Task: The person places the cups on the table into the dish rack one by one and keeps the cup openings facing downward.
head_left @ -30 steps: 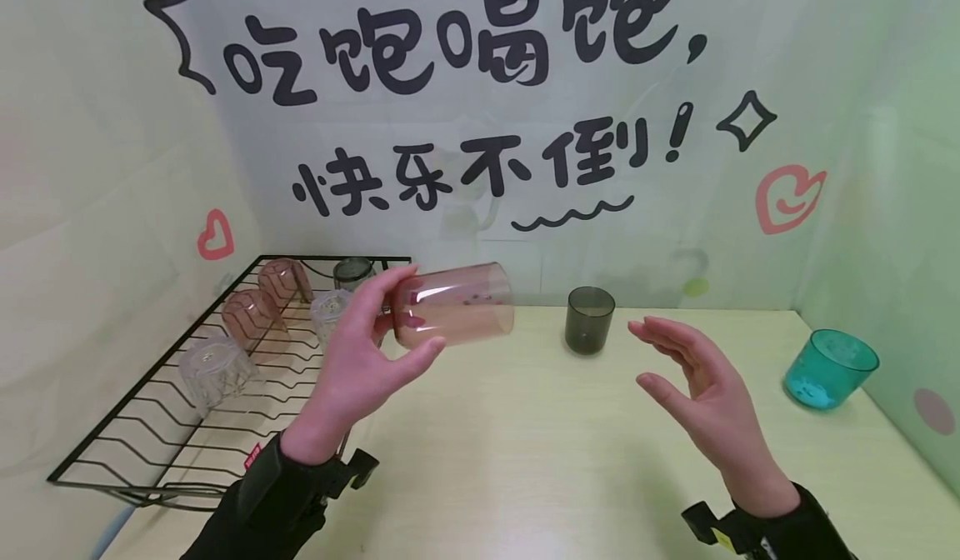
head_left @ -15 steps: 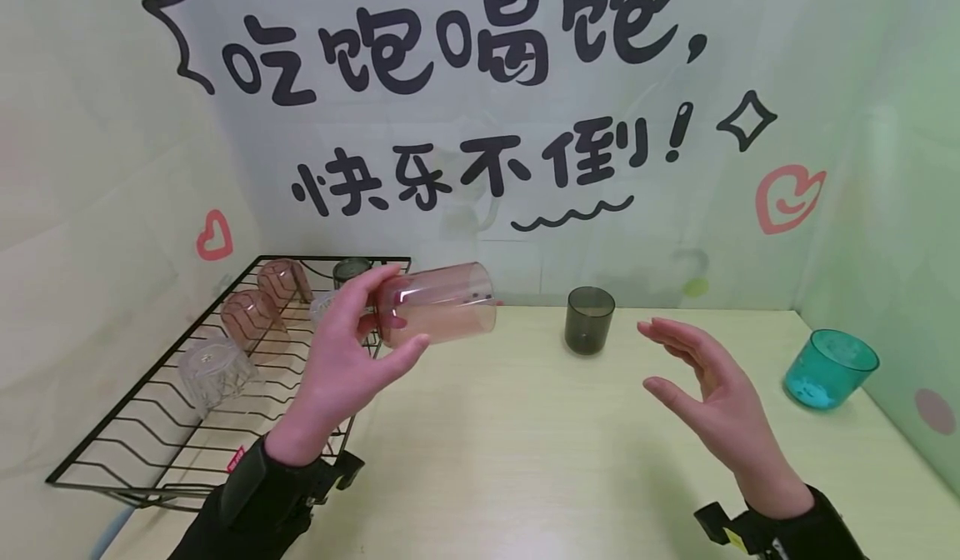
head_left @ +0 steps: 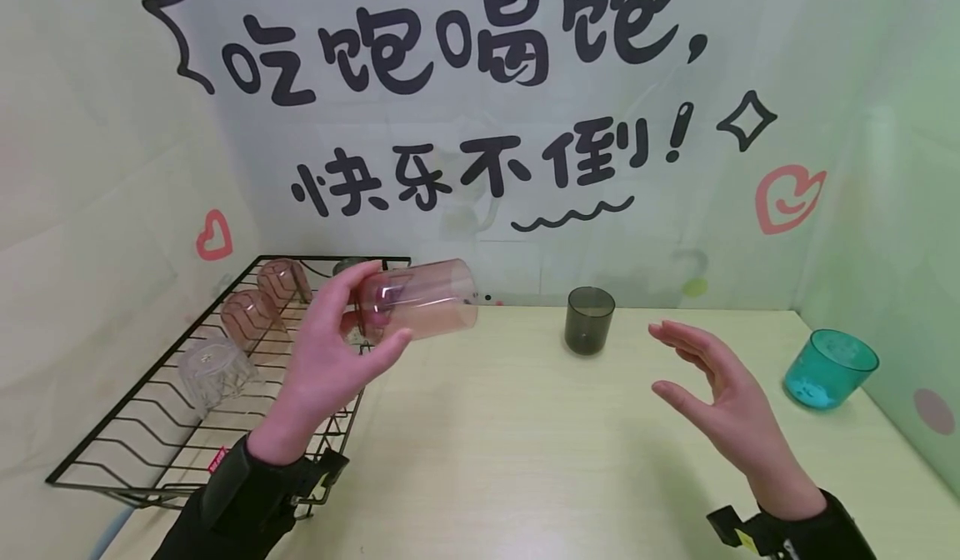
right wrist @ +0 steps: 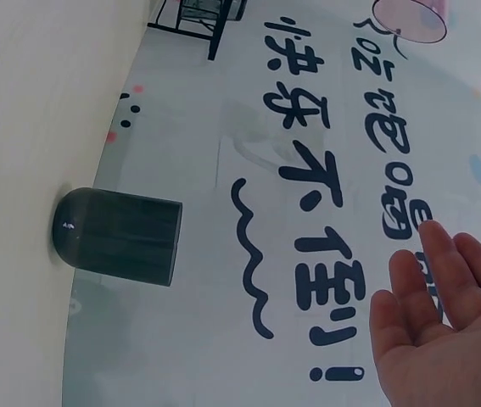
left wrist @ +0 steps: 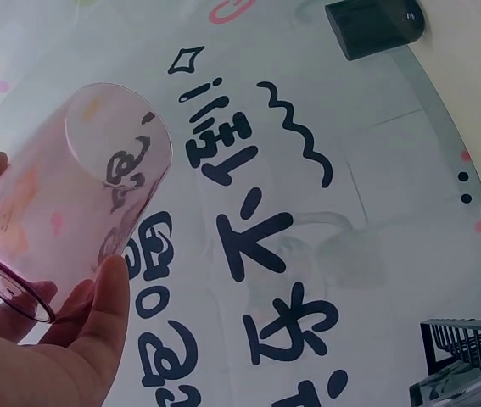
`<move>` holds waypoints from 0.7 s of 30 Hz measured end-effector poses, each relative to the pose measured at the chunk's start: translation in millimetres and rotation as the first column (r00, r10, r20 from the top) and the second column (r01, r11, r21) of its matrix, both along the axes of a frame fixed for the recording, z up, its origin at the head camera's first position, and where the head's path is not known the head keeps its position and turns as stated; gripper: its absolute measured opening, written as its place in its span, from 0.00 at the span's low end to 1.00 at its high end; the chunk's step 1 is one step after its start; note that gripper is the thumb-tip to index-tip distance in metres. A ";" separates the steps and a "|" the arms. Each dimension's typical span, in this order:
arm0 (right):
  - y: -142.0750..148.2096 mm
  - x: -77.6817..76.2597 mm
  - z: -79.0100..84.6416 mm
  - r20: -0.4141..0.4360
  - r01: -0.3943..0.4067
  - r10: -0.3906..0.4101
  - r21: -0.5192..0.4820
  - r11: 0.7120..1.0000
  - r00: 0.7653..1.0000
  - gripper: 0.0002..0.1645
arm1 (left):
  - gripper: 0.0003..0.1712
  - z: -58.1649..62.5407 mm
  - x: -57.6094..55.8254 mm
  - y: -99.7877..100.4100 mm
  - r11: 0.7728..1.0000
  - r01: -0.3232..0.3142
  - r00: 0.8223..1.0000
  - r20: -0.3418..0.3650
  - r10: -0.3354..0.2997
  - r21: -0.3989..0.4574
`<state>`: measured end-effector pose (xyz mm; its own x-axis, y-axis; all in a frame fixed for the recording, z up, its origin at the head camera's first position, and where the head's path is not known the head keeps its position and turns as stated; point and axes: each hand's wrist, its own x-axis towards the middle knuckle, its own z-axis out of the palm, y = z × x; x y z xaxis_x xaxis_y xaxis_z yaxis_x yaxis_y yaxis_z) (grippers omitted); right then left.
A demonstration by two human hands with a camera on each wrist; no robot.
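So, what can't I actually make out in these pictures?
Head: the dark glass on the rack, mostly hidden behind the left hand.
Left wrist: the clear glass by the rack, cut off by the bottom edge.
Right wrist: the pink glass, cut off by the top edge; the right hand, cut off by the right edge.

On the wall (head_left: 420, 239) I'm reading black print: the upper line (head_left: 513, 18) is saying "吃饱喝饱," and the lower line (head_left: 496, 178) "快乐不倒!" Both wrist views are showing me parts of it sideways.
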<state>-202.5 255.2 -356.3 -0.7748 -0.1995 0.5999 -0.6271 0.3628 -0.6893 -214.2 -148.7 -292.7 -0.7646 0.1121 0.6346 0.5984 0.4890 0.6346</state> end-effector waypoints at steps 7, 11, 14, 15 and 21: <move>7.0 0.6 -1.7 0.005 0.040 -0.040 0.007 0.999 0.999 0.40 | 0.42 0.7 2.1 -6.7 1.000 -0.028 0.999 0.016 0.028 0.008; 10.8 0.7 -3.7 0.011 0.067 -0.067 0.014 0.998 0.998 0.40 | 0.42 0.2 2.8 -10.9 0.998 -0.056 0.998 0.023 0.056 -0.002; 12.0 0.2 -5.6 0.011 0.084 -0.084 0.029 0.996 0.996 0.39 | 0.43 -0.3 2.7 -14.5 0.997 -0.076 0.997 0.017 0.076 -0.015; 12.6 -0.1 -6.2 0.010 0.088 -0.088 0.033 0.996 0.996 0.39 | 0.43 -0.3 2.6 -15.8 0.997 -0.081 0.997 0.015 0.081 -0.019; 18.3 -1.8 -9.6 0.014 0.122 -0.123 0.058 0.991 0.992 0.39 | 0.43 -0.5 2.5 -22.8 0.994 -0.099 0.995 0.014 0.100 -0.036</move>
